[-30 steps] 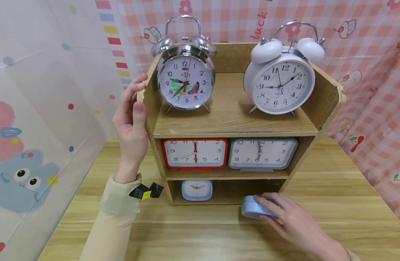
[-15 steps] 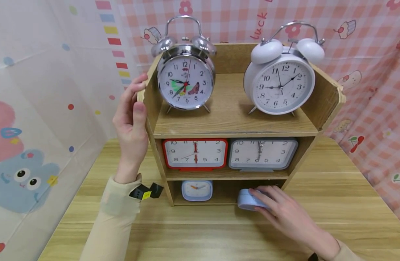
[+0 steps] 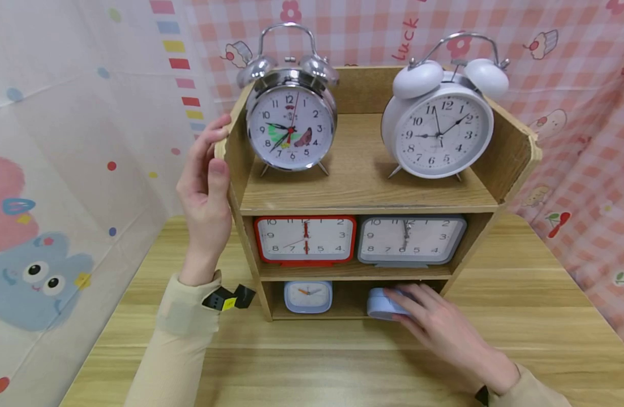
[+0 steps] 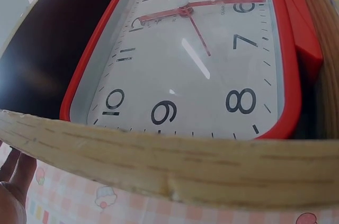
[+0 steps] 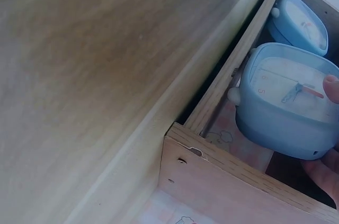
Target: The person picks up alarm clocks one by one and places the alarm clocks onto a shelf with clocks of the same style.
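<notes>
My right hand (image 3: 444, 325) holds a light blue alarm clock (image 3: 379, 305) at the right part of a wooden shelf's bottom compartment. In the right wrist view, a thumb lies on the face of this clock (image 5: 288, 113) and a finger is under its edge. A similar blue clock (image 3: 308, 308) stands in the left part of that compartment. My left hand (image 3: 205, 198) rests against the left side panel of the shelf (image 3: 362, 195), fingers fairly straight. Seen from the left wrist, a red-framed clock (image 4: 196, 75) lies behind the panel edge, and part of the hand (image 4: 13, 192) shows.
On the top board stand a silver twin-bell clock (image 3: 291, 150) and a white twin-bell clock (image 3: 439, 150). The middle compartment holds the red-framed clock (image 3: 329, 240) beside a grey-framed clock (image 3: 385, 240). Printed cloths (image 3: 586, 169) hang around the wooden table (image 3: 312, 362).
My right hand has carried the blue clock slightly left and away from me, from the table in front of the shelf to the bottom compartment. My left hand keeps its place.
</notes>
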The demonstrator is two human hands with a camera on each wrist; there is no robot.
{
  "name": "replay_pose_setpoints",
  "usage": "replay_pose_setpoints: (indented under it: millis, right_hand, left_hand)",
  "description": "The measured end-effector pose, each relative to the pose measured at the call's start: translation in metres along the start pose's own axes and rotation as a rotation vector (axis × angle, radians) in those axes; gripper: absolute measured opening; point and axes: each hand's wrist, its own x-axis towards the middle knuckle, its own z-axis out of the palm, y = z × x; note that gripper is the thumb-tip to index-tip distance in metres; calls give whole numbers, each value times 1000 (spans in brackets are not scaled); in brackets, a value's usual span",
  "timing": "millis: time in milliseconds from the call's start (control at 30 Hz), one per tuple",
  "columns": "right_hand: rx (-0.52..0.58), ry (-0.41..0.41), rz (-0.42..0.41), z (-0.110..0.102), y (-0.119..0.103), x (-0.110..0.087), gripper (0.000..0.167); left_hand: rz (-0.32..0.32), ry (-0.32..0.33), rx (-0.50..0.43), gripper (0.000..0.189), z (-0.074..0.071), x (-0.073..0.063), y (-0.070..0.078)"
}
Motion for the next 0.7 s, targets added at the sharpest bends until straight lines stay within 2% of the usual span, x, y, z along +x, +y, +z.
replay_pose_setpoints:
  millis: [100,367,700]
  right_hand:
    - [-16,8,-14,2,1,1,52]
    - [-131,34,-127,8,6,2,49]
    - [-166,104,-204,10,5,7,41]
  left_hand:
    - [-2,0,-1,71,0,0,0]
    - [-4,-1,-5,71,-1,1,0]
    - [-6,-3,6,73,0,0,1]
